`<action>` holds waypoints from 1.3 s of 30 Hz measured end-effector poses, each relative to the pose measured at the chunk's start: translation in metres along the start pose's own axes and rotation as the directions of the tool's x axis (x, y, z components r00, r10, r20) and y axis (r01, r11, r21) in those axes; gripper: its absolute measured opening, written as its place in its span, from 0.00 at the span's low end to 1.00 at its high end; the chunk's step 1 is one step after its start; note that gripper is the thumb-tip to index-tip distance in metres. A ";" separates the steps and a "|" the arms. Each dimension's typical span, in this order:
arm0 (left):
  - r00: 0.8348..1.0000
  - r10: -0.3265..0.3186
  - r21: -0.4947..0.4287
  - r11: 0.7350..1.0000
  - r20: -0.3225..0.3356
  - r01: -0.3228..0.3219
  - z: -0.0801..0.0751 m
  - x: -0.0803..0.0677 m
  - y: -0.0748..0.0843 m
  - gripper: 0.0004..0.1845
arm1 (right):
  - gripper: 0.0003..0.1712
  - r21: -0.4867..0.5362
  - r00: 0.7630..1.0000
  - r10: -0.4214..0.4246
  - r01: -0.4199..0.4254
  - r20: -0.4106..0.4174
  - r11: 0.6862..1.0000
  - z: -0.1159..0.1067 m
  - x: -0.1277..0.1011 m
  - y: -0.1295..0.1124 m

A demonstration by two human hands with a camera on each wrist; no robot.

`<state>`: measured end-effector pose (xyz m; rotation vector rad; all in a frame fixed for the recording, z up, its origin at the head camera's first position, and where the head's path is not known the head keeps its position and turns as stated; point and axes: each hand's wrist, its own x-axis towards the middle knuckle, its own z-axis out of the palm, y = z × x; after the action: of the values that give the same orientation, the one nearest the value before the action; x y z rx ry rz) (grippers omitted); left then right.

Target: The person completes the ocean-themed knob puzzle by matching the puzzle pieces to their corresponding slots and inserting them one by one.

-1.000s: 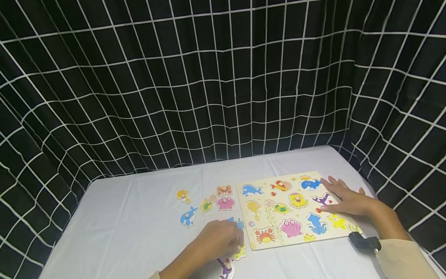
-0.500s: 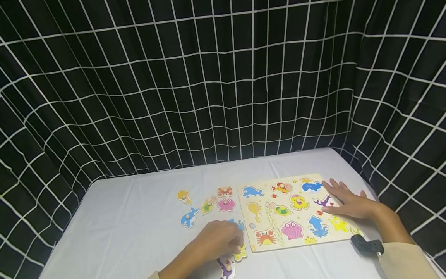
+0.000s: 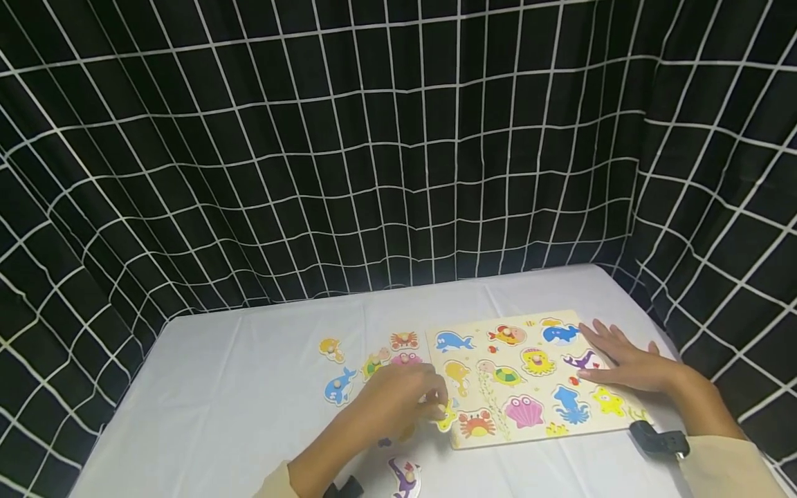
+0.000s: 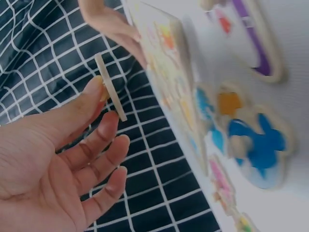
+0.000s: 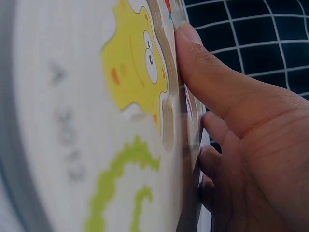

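Note:
My left hand (image 3: 401, 398) pinches a yellow starfish puzzle piece (image 3: 445, 419) between thumb and forefinger, close over the left edge of the wooden puzzle board (image 3: 540, 389). In the left wrist view the starfish piece (image 4: 111, 88) shows edge-on, raised above the table, the other fingers loosely bent beside it. My right hand (image 3: 631, 365) rests on the board's right side with fingers spread and straight. Near its thumb, the right wrist view shows the printed yellow starfish (image 5: 133, 58) in its recess. A knobbed octopus piece (image 3: 537, 361) and a red fish piece (image 3: 507, 335) sit in the board.
Left of the board lie loose knobbed pieces: a seahorse (image 3: 331, 349), a blue dolphin (image 3: 339, 389), a turtle (image 3: 376, 361), a crab (image 3: 405, 339) and a pink shell (image 3: 407, 358). A purple piece (image 3: 407, 478) lies near the front. A black grid-patterned curtain (image 3: 398, 173) surrounds the white table.
My left hand has lifted the starfish piece off the table and moved it up and right to the board's edge. The right hand keeps its place on the board.

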<state>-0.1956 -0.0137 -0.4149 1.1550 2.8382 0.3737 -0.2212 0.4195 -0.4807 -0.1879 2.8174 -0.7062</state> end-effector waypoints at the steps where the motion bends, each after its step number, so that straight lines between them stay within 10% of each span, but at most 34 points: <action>1: 1.000 0.012 0.010 1.000 -0.005 -0.012 -0.002 0.003 0.002 0.05 | 0.57 0.000 1.000 0.000 0.000 -0.001 1.000 0.000 -0.001 0.001; 16: 0.989 0.144 0.072 0.987 0.020 -0.146 0.002 0.064 0.046 0.07 | 0.59 0.007 1.000 0.025 -0.025 -0.011 1.000 0.003 -0.002 0.005; 39: 0.984 0.149 0.105 0.982 0.101 -0.159 0.041 0.142 0.097 0.07 | 0.58 0.019 1.000 0.005 -0.005 0.005 1.000 -0.004 -0.004 0.001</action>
<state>-0.2256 0.1597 -0.4258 1.3802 2.7293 0.1630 -0.2185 0.4227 -0.4770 -0.1796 2.8045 -0.7297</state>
